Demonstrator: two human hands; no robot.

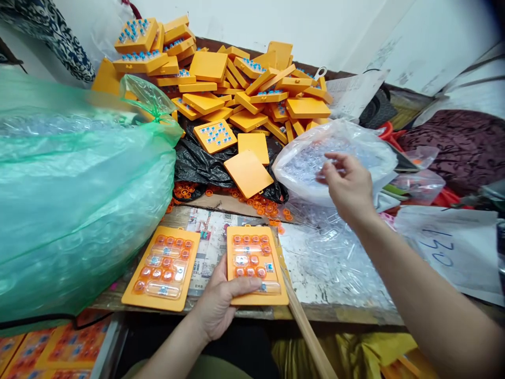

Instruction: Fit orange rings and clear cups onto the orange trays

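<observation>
My left hand (221,302) grips the lower left corner of a yellow plastic panel (232,287), its thumb lying across the front. Orange rings and clear oblong covers fill most of this panel, and a blue-and-white peg (269,267) at its right side stands uncovered. To its left lies a second yellow panel (132,300), fitted with orange rings and clear covers. Over a white plastic bag (288,176) of small clear plastic pieces (310,150) hovers my right hand (349,184). Its fingers are bent and loosely apart, slightly blurred, and no piece shows in them.
A heap of yellow panels (209,66) rises at the back on black plastic (205,160). Orange rings (268,208) lie scattered before it. A large green bag (79,210) bulges at left. Clear pieces (335,258) spread at right, and a wooden stick (303,321) crosses the front edge.
</observation>
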